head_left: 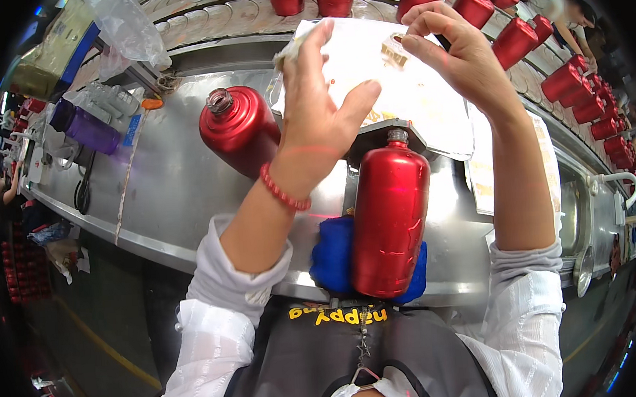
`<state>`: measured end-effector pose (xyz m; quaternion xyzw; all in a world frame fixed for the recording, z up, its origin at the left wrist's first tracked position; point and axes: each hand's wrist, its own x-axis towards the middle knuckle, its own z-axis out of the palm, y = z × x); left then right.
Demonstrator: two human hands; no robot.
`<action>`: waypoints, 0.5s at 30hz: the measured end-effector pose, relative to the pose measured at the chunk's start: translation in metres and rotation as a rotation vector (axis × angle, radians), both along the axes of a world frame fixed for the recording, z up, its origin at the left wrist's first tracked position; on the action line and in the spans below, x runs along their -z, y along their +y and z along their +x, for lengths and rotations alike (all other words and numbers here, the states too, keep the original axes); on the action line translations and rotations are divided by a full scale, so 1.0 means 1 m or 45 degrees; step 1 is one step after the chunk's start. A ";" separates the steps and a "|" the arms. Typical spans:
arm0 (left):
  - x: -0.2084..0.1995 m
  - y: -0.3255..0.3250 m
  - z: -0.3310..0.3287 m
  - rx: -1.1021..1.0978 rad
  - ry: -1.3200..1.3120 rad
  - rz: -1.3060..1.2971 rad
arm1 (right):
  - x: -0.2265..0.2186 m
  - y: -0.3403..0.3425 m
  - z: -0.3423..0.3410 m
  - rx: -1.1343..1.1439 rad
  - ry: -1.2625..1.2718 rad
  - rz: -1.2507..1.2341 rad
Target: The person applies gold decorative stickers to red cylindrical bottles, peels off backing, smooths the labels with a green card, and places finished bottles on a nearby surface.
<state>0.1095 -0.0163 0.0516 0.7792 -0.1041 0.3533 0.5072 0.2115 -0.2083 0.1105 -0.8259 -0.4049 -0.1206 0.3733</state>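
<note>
left hand (318,118): up over the steel, thumb and fingers clamped on the near-left edge of the white label sheet (399,92), a red bead bracelet (283,192) on the wrist.
right hand (449,52): fingertips pinched narrow on a small gold sticker (395,52) at the sheet's far part.
sheet: thin, glossy, flexible, faint gold marks on it, held above the table's far middle.
lying bottle (390,216): glossy red metallic cylinder, rounded shoulders, on its side, long axis near to far, silver neck pointing far, base toward the person.
cushion: a blue cloth pad (332,254) under the bottle at the near edge.
second bottle (238,130): same red finish, left of the hands, clear stopper on top.
surface: brushed stainless steel table (171,185), curved in the lens.
room: rows of red bottles (580,80) on a conveyor along the far and right side; a clear plastic bag (125,25) far left.
</note>
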 end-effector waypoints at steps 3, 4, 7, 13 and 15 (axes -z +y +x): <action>-0.007 0.000 0.018 0.232 0.005 -0.171 | -0.025 0.002 -0.036 -0.143 -0.011 0.066; -0.016 -0.001 0.012 0.458 0.163 -0.350 | -0.029 0.002 -0.045 -0.170 0.027 0.111; -0.025 -0.013 -0.009 0.647 0.209 -0.529 | -0.027 -0.010 -0.067 -0.193 0.213 0.302; -0.041 -0.021 -0.043 0.406 -0.014 -0.331 | 0.005 -0.016 -0.110 -0.217 0.574 0.249; -0.039 -0.021 -0.045 0.209 -0.199 -0.053 | 0.005 -0.010 -0.121 -0.307 0.648 0.274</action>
